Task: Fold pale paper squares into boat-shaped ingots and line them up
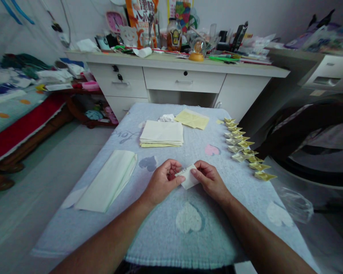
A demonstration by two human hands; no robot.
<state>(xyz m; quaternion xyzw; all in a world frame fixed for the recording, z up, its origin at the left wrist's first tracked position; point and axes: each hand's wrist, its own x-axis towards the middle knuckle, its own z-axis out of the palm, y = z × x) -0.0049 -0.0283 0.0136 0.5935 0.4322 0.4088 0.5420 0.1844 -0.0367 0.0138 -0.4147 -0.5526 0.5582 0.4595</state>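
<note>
Cool, subdued light spreads softly before you, a faint shadow darkening the tablecloth point(154, 236) at six o'clock. Wide-angle distortion stretches the bed point(23, 110) at nine o'clock and the washing machine point(327, 70) at three, both blurring toward the edges.

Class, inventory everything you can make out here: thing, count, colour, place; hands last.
Cloth: one, pale blue, centre
Small folded paper: one, whitish, held, centre
Paper stack: one, white over yellow, cloth's far half
Folded sheets: one bundle, whitish-green, cloth's left
Loose paper: count unclear, yellow, cloth's far end
Wad: one, white, behind stack
Paper boats: over ten, yellow and whitish, cloth's right edge
Desk: one, white, behind cloth
Clock: one, pink, desk's left
Desk clutter: uncountable, mixed, desktop
Washing machine: one, grey, right
Left hand: one, bare, paper's left
Right hand: one, bare, paper's right
</note>
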